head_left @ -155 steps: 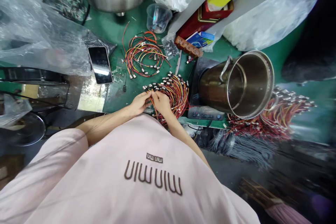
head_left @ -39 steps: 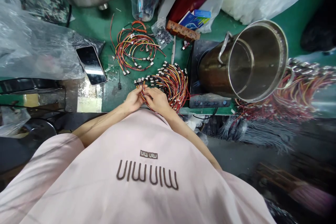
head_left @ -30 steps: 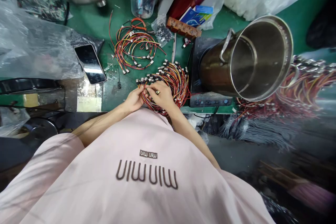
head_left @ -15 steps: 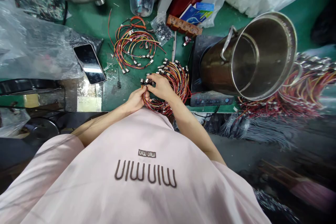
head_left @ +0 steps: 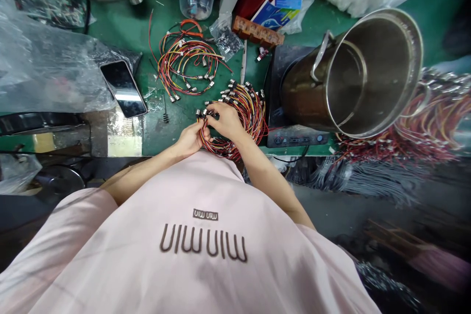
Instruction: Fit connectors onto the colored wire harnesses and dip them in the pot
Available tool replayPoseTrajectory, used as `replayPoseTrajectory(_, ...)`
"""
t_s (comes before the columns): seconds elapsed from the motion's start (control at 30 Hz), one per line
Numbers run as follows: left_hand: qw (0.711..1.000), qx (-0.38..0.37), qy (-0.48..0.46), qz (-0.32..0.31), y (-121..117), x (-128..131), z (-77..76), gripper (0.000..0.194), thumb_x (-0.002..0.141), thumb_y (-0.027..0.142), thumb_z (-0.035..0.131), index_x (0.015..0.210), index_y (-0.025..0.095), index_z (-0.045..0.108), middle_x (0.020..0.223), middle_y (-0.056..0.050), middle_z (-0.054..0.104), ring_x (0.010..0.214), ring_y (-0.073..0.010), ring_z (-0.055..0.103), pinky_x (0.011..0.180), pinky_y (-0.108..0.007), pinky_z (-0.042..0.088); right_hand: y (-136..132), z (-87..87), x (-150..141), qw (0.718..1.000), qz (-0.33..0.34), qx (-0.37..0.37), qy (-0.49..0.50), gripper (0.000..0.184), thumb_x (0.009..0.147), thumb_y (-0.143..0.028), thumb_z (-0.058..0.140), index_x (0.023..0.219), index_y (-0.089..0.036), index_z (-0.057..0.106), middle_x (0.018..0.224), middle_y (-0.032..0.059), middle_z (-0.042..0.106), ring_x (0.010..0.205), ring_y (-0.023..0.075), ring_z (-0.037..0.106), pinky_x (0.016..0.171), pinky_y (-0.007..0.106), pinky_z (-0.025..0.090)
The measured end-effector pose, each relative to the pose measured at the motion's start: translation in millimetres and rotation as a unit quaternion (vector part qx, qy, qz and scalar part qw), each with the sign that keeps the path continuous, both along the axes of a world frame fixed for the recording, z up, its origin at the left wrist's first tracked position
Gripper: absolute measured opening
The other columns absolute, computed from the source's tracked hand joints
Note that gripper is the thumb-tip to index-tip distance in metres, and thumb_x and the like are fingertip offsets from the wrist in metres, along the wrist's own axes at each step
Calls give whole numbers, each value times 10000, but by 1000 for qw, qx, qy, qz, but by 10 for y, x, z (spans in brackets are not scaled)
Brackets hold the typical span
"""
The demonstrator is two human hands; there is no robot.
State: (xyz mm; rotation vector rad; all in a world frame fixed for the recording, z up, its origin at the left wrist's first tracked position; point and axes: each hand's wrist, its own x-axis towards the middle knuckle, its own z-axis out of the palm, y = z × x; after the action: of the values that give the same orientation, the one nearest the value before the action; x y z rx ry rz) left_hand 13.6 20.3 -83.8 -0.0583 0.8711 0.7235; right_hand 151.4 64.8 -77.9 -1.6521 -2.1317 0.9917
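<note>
Well, at the far left a crumpled sheet of clear plastic film (head_left: 44,54) lay on the green workbench (head_left: 121,14), with a black smartphone (head_left: 123,89) beside it, screen up. Next came a loose tangle of red, yellow and black wires (head_left: 187,61) ending in small metal connectors. The person's left hand (head_left: 189,140) curled narrowly around a looped bundle of red-and-yellow connector wires (head_left: 250,113), strands running through its fingers. The right hand (head_left: 226,121) closed over the same bundle just beside it, its fingertips (head_left: 217,110) pinching silver connector ends. Most of the bundle fanned out right of the grip, just beside a black induction cooktop (head_left: 294,138) carrying a tall stainless steel pot (head_left: 353,78). Beyond lay a blurred heap of similar wires (head_left: 415,127).
</note>
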Motion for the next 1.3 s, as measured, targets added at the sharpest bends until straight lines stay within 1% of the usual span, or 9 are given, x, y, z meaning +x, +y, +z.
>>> replayPoseTrajectory(0.13,1000,-18,-19,3,6,-19,-12,313,963,269,399,733,146,573,521,23,464,471,-107,456,598,-273,504,-1,-78,24,999,-11,-20,33,247,788,-167,538,988,-156,682,1001,85,691,981,229,619,911,375,475)
replayPoseTrajectory(0.3,998,-42,-43,5,24,-36,-9,381,983,261,334,892,85,660,499,34,423,456,-98,433,584,-258,495,32,-172,121,983,4,-84,162,436,827,-126,451,1224,-200,615,1203,53,661,1090,165,611,981,348,472)
replayPoseTrajectory(0.53,995,-80,-52,3,33,-39,9,391,982,270,345,876,86,673,498,33,417,458,-99,429,591,-258,487,94,-196,168,973,18,-143,181,394,825,-111,448,1128,-200,684,1190,38,681,1129,174,609,1035,391,447)
replayPoseTrajectory(0.63,995,-83,-49,13,39,-50,30,381,984,268,348,874,93,668,487,46,390,442,-89,397,578,-241,470,102,-258,173,952,-52,-194,229,391,798,-112,483,1143,-183,653,1096,52,699,997,175,656,908,378,537)
replayPoseTrajectory(0.73,995,-85,-40,13,44,-53,56,394,989,278,336,860,98,662,480,54,370,427,-81,373,562,-233,459,93,-303,184,913,-124,-268,281,323,771,-162,562,1084,-161,640,857,28,690,759,152,662,724,340,589)
replayPoseTrajectory(0.87,996,-84,-35,24,46,-40,54,396,993,285,330,871,96,657,481,52,392,430,-84,394,562,-242,461,83,-306,201,892,-156,-277,321,259,689,-140,632,947,-160,638,785,1,658,718,130,638,688,297,579)
replayPoseTrajectory(1.1,995,-88,-26,31,35,-31,7,363,985,288,361,863,103,649,502,38,450,460,-95,466,615,-264,488,92,-391,183,912,-139,-253,291,302,661,-103,624,959,-152,623,860,31,686,834,162,658,781,339,563)
replayPoseTrajectory(1.2,995,-87,-27,41,42,-32,13,375,992,284,341,831,109,631,488,51,409,435,-82,415,583,-249,472,61,-420,125,936,-147,-219,231,298,683,-119,625,981,-140,619,899,55,691,860,175,668,825,356,549)
replayPoseTrajectory(1.3,993,-91,-21,68,60,-41,21,353,987,295,372,789,124,609,480,70,351,412,-66,357,558,-227,455,-46,-319,77,964,-135,-152,171,339,766,-190,602,1104,-156,596,958,66,703,877,176,672,851,355,533)
